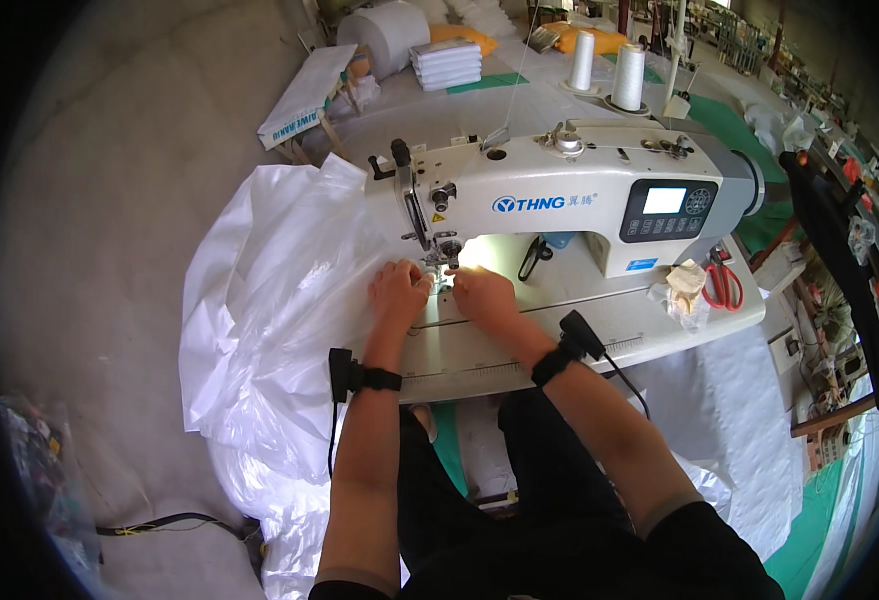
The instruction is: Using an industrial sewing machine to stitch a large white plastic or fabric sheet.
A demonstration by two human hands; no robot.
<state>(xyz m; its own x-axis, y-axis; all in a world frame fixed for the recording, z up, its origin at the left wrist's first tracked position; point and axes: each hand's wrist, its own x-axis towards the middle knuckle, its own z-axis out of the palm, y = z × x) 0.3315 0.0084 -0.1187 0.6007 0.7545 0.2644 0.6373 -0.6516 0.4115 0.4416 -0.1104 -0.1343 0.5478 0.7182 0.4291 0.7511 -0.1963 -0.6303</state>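
Note:
A white sewing machine (539,190) stands in front of me, its needle area lit by a bright lamp. My left hand (399,291) is just left of the presser foot (441,270), fingers bent and closed together at the tips. On the other side, my right hand (484,297) is closed, its thumb and forefinger by the needle. What either hand pinches is too small to make out. Glossy white plastic sheeting (269,300) lies bunched against the left side of the machine bed and hangs to the floor.
Red-handled scissors (724,283) and a crumpled beige scrap (686,283) lie at the table's right end. Black thread snips (533,258) rest under the machine arm. Two white thread cones (627,78) stand behind. Farther back are a large white roll (384,38) and stacked white packs (446,65).

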